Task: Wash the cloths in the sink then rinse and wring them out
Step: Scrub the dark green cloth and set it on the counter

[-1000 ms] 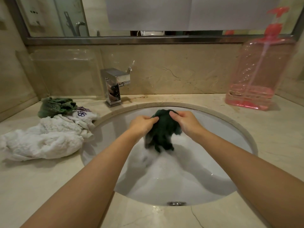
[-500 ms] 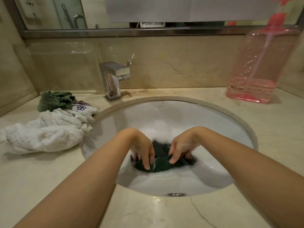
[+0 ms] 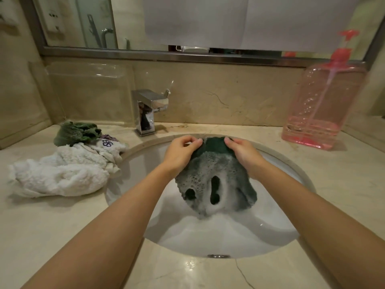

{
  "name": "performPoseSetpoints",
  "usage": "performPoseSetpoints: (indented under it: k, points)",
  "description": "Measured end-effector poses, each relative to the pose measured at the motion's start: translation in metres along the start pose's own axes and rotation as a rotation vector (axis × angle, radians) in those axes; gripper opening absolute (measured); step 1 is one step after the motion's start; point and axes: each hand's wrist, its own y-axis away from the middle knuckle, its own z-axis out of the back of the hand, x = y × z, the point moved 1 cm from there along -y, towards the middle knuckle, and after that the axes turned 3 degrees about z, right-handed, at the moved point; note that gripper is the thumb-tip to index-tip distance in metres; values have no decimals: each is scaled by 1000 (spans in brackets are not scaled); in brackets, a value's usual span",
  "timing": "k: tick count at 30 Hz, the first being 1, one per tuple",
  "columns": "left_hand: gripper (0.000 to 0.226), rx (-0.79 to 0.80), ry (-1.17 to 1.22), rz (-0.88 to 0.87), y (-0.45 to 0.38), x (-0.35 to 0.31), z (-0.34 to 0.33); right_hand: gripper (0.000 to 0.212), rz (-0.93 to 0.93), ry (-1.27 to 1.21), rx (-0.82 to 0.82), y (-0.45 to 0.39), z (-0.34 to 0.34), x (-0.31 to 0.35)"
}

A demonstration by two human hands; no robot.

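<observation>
A dark green cloth [image 3: 212,178], covered in suds, hangs over the white sink [image 3: 287,176]. My left hand [image 3: 181,152] pinches its top left edge and my right hand [image 3: 242,152] pinches its top right edge, both near the sink's far rim. The cloth's lower end reaches the foamy water [image 3: 220,232] in the basin. On the counter to the left lie a white fluffy cloth [image 3: 62,176], a small white cloth with a purple flower [image 3: 108,146] and a light green cloth [image 3: 77,133].
A chrome faucet [image 3: 149,111] stands behind the sink at the left. A pink pump bottle [image 3: 327,103] is on the marble counter [image 3: 343,184] at the back right. A mirror [image 3: 187,24] and a clear shelf [image 3: 89,69] line the wall.
Both hands have lifted the dark green cloth up out of the foamy water toward the far rim; half a second ago they were pressing it down in the basin.
</observation>
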Motion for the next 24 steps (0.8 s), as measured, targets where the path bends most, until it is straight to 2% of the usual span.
performPoseSetpoints:
  k: [4, 8, 12, 16, 18, 20, 22, 24]
  points:
    - [21, -16, 134, -15, 5, -6, 1, 14, -94, -170, -76, 4, 1, 6]
    - [22, 7, 90, -5, 11, -8, -2, 32, -208, -437, -161, 20, -11, -1]
    - [30, -48, 132, 40, 15, -9, -4, 24, -178, -514, -258, 24, -10, 6]
    - [29, -208, 368, 234, 19, -17, -18, 26, 42, -349, -281, 41, -23, 15]
    - [29, -188, 420, 330, 25, -23, -31, 32, 236, -193, -299, 53, -41, 25]
    - [32, -104, 545, 371, 32, -27, -44, 38, 371, -70, -380, 54, -54, 31]
    - [32, -63, 713, 459, 38, -33, -51, 43, 365, 66, -491, 43, -55, 32]
    - [32, -88, 774, 502, 42, -31, -53, 46, 320, 119, -494, 41, -55, 29]
